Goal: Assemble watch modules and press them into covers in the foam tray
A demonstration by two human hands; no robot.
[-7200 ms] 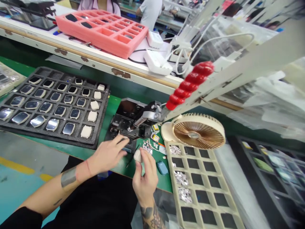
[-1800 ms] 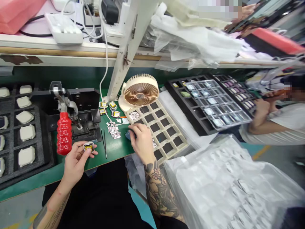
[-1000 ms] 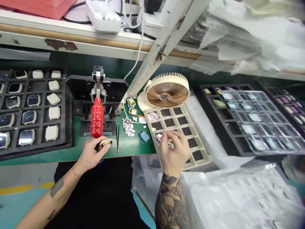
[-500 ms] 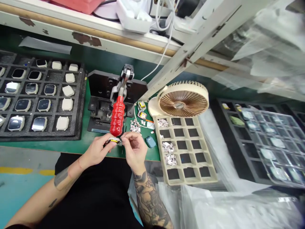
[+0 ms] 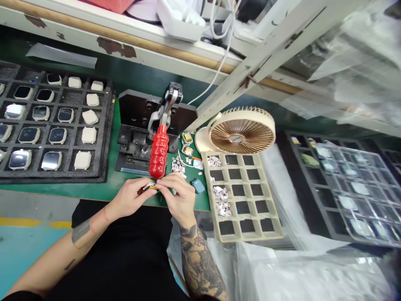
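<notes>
Holding a small watch-like case [image 5: 150, 187] just above the front edge of the green worktop [image 5: 202, 204], the left hand [image 5: 135, 195] pinches it between thumb and fingers, a yellow strip showing on its side. The right hand [image 5: 178, 195] meets it there, fingertips drawn narrow at the case's right end; whether they grip it or some tiny piece cannot be told. Directly beyond both hands stands a black press [image 5: 130, 146], its red handle [image 5: 159, 154] slanting down almost to the fingers. Left of the hands: a dark foam tray [image 5: 105, 138], pocketed, bearing watch units with dark screens and a column of pale ones. Beyond the right hand: a scatter of white slips [image 5: 178, 166], two yellow-marked cases [image 5: 187, 144] and a blue piece [image 5: 198, 186]. Further right, a beige compartment tray [image 5: 237, 229] with slips in some left-hand cells; at its far end, a cream fan [image 5: 241, 133]. Well right, a black tray [image 5: 308, 188] partly under a clear plastic one. Room: worn white shelf [image 5: 78, 37] with a wooden strip beyond the hands, white power strip [image 5: 181, 23] on it, slanting post [image 5: 263, 56], plastic bags [image 5: 354, 62]; grey, yellow and turquoise floor [image 5: 28, 242] below left.
</notes>
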